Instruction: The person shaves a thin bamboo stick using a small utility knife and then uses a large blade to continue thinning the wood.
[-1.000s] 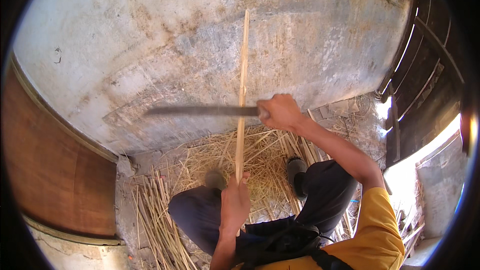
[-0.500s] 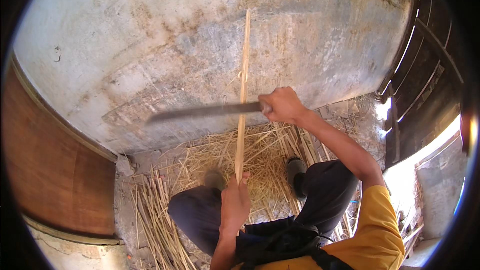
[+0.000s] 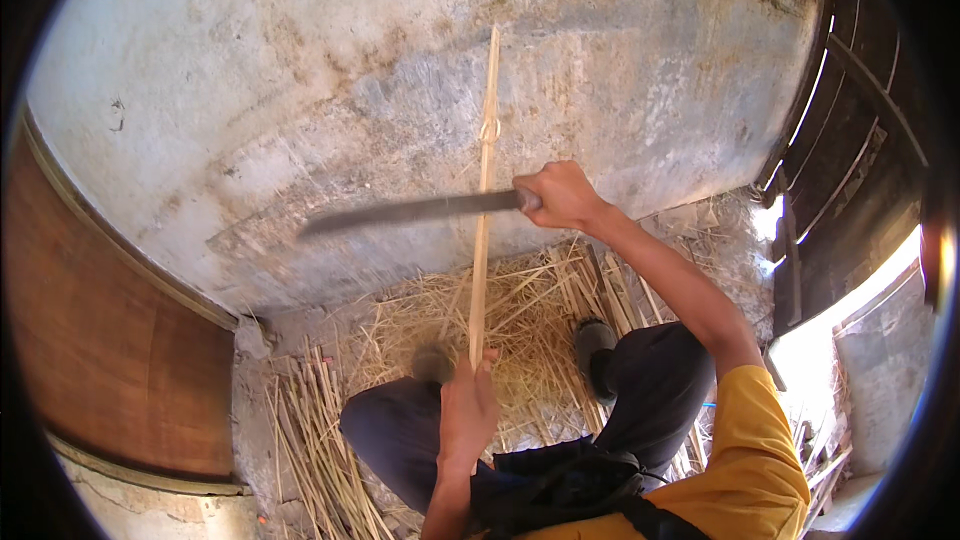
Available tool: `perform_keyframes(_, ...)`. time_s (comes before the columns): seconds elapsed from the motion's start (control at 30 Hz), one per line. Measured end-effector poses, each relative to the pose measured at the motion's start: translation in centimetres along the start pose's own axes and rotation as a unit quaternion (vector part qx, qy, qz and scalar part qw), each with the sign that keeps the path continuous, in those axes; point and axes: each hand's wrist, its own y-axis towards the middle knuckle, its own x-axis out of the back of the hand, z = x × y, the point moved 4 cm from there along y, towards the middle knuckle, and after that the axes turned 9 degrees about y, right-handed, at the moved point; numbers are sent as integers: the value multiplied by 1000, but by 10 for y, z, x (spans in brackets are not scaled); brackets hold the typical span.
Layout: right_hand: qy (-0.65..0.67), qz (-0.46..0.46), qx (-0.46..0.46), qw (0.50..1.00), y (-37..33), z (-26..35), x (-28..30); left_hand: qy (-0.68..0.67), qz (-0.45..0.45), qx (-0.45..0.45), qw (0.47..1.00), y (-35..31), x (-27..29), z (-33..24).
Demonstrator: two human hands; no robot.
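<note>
My left hand (image 3: 468,408) is closed around the lower end of a long, pale strip that looks like split bamboo (image 3: 479,290). The strip points away from me, its thin far end in front of the wall. In my right hand (image 3: 563,196) is the handle of a machete (image 3: 400,211). The long dark blade lies crosswise over the strip near its middle, with the tip toward the left. Beyond the blade, a small curl of shaving (image 3: 490,129) clings to the strip.
A stained plaster wall (image 3: 300,70) rises ahead. Straw-like shavings (image 3: 510,350) cover the floor between my feet. Bundles of thin strips (image 3: 318,430) lie at the left, more pieces (image 3: 612,290) at the right. A brown wooden panel (image 3: 130,340) stands left, dark boards (image 3: 850,170) right.
My right hand and the machete have moved slightly farther up the strip, away from me. The shaving curl sits farther along the strip. My left hand keeps its grip.
</note>
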Motion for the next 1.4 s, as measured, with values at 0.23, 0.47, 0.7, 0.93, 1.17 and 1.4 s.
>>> perform_keyframes(0.23,-49,-59,-74,994,42,-45,15,-15,-8,-20,1000,3,-7,2)
perform_keyframes(0.47,-95,18,52,994,13,-2,-2,2,-2,-7,1000,0,-2,8)
perform_keyframes(0.7,-49,-160,-121,979,65,-75,46,-6,6,-31,999,3,-7,-6)
perform_keyframes(0.93,-11,-56,-113,992,33,-59,5,-23,-3,-41,999,4,-4,12)
perform_keyframes(1.17,293,-34,-89,951,-31,-6,-35,-331,151,115,924,-15,-5,54)
perform_keyframes(1.4,481,26,-197,854,-64,66,-6,-369,220,144,891,-46,-15,58)
